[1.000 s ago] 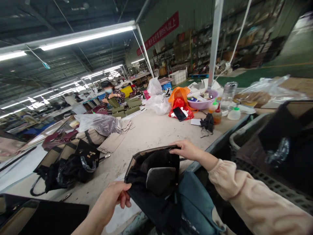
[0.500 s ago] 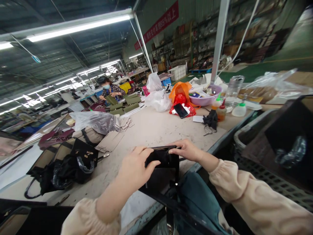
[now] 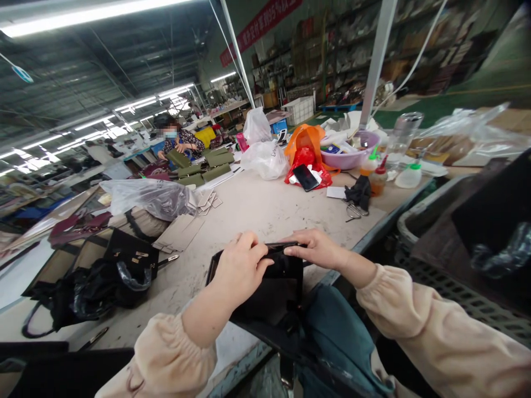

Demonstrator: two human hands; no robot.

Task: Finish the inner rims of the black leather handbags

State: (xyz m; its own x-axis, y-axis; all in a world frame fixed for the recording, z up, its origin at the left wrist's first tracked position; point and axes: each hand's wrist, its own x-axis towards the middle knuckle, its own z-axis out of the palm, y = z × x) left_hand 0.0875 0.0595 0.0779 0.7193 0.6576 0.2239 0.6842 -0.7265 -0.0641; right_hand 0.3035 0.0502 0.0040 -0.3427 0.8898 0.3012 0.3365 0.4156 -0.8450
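Observation:
A black handbag [image 3: 265,298] lies at the table's near edge, partly over my lap, with its opening toward me. My left hand [image 3: 244,265] grips the bag's upper edge, thumb and fingers closed on it. On the same edge, farther right, my right hand [image 3: 315,250] pinches the rim with the thumb inside. My left hand and forearm hide part of the bag's left side. To the left, several black bags [image 3: 128,265] with plastic-wrapped handles lie together on the table.
Flat grey-brown boards [image 3: 178,235] and a clear plastic bag [image 3: 153,196] lie at left. Toward the back right are a phone [image 3: 305,178], a purple basin [image 3: 352,157] and glue bottles [image 3: 378,179]. A basket [image 3: 440,276] stands right of the table. A co-worker [image 3: 178,141] sits farther back.
My left hand has shifted slightly along the bag's edge, and more of the bag's left corner shows. The right hand keeps its pinch. The view has turned a little.

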